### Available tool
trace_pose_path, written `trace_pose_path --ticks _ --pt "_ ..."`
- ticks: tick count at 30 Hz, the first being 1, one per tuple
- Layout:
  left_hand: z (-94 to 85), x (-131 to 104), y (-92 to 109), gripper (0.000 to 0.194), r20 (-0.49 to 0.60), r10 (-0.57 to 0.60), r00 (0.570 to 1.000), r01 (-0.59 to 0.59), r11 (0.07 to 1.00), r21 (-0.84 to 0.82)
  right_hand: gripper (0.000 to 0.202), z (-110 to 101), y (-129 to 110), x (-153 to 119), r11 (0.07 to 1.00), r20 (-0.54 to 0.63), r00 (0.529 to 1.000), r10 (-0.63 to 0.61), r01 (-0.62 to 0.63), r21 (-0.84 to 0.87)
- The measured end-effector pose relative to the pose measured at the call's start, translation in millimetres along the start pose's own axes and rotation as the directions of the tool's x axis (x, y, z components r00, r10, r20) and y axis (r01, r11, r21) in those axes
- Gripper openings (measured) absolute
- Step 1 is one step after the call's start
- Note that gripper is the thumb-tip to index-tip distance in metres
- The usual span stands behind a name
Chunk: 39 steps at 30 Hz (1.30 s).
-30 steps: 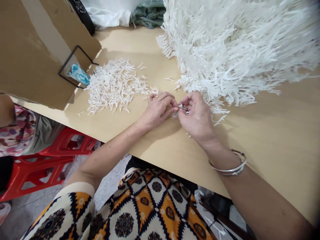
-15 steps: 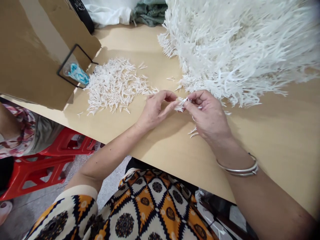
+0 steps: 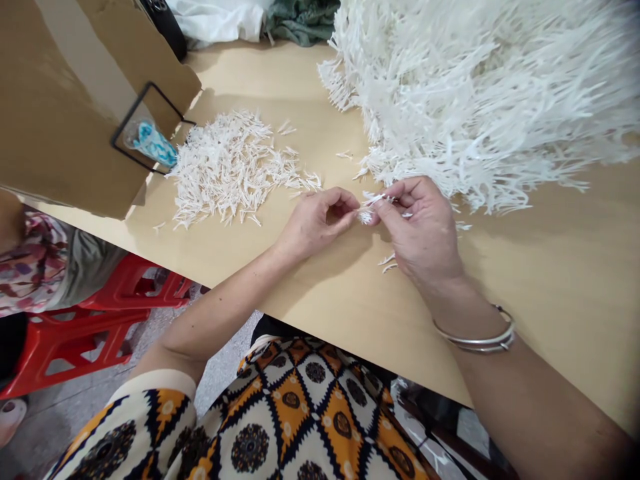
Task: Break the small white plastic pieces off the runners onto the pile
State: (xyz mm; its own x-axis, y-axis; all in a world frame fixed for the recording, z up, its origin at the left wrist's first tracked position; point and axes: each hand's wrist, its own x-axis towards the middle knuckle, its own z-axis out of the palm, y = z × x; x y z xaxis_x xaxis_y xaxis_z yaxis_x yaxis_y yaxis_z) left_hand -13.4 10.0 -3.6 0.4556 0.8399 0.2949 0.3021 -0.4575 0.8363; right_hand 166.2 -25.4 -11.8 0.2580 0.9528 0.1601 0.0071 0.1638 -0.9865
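My right hand point(image 3: 425, 227) pinches a few white branched strands point(image 3: 370, 199) between thumb and fingers, their tips pointing left. Facing it, my left hand point(image 3: 317, 220) has thumb and forefinger closed together at the left end of those strands. A low pile of small white branched pieces point(image 3: 225, 167) lies beyond and left of my left hand. Behind my right hand rises a much larger heap of long white branched strands point(image 3: 465, 107). Two or so loose pieces point(image 3: 387, 263) rest on the table just below my right hand.
A cardboard box point(image 3: 75, 113) stands at the left of the table point(image 3: 565, 287), beside a black wire frame point(image 3: 145, 93) and a clear cup with blue-and-white contents point(image 3: 155, 143). Cloths point(image 3: 300, 20) lie at the back. Another person's arm point(image 3: 10, 220) and red stools point(image 3: 95, 333) are at left.
My right hand shifts slightly right with the strands. My left thumb and forefinger draw closer together at the strands' end. The view moves a little.
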Motion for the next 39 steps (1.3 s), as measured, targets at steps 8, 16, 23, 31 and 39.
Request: trace_pose_path --ticks 8,16,23,31,39 --pt "-2.5 -0.5 0.2 0.029 -0.064 -0.037 0.997 0.033 0.998 -0.055 0.031 0.6 -5.3 0.9 0.992 0.075 0.996 0.044 -0.052 0.119" --pt "-5.8 3.7 4.6 0.028 0.054 0.030 0.998 -0.029 1.000 -0.008 0.023 -3.0 8.8 3.5 0.991 0.010 0.996 -0.091 0.091 -0.097" --pt "-8.5 -0.4 11.3 0.016 0.083 -0.036 0.996 0.042 0.997 -0.063 0.024 -4.5 10.4 11.7 0.913 -0.131 0.981 -0.146 0.083 -0.400" --pt "-9.8 -0.1 -15.0 0.024 -0.555 -0.022 0.832 0.130 0.979 0.156 0.027 -11.6 14.4 13.8 0.996 -0.150 0.989 -0.006 -0.007 -0.087" --pt "0.2 -5.3 3.3 0.037 -0.151 0.089 0.985 -0.030 0.934 0.356 0.023 1.0 -2.1 -0.6 0.992 -0.013 0.996 -0.090 0.088 -0.089"
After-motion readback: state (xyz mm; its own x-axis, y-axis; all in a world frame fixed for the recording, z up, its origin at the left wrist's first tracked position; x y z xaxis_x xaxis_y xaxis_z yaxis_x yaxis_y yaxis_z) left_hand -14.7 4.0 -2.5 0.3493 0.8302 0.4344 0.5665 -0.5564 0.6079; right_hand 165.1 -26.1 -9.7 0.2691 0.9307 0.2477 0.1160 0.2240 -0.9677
